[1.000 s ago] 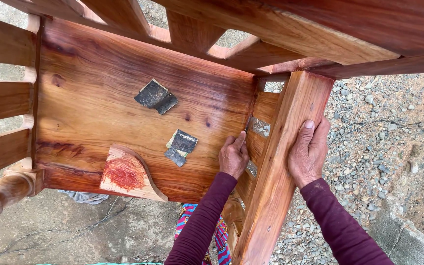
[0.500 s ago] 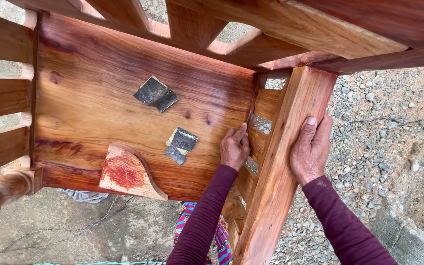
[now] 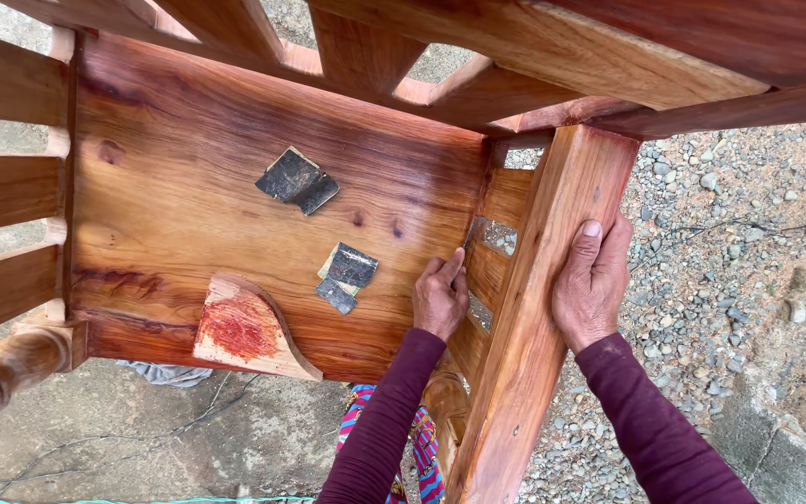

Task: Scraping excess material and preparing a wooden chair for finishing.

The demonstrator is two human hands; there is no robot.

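I look down into a reddish-brown wooden chair (image 3: 235, 140). My left hand (image 3: 440, 297) rests at the right edge of its seat board, fingers curled against the slats under the armrest; what it presses is hidden. My right hand (image 3: 591, 285) lies flat on the outer side of the wide armrest plank (image 3: 552, 280), thumb on its top face. Both arms wear dark purple sleeves. On the seat lie two folded dark sandpaper pieces, one (image 3: 297, 179) at the middle, one (image 3: 347, 275) close to my left hand. A curved wooden offcut (image 3: 246, 327) lies near the seat's front edge.
Slatted chair rails (image 3: 6, 187) stand along the left and cross the top. A turned wooden leg (image 3: 2, 373) sticks out at lower left. Grey gravel (image 3: 729, 233) covers the ground on the right, bare concrete (image 3: 142, 439) below, with a low concrete kerb (image 3: 785, 448) at lower right.
Both hands stay on the armrest area with barely any shift. The view has drifted slightly; the sandpaper pieces and offcut have not moved.
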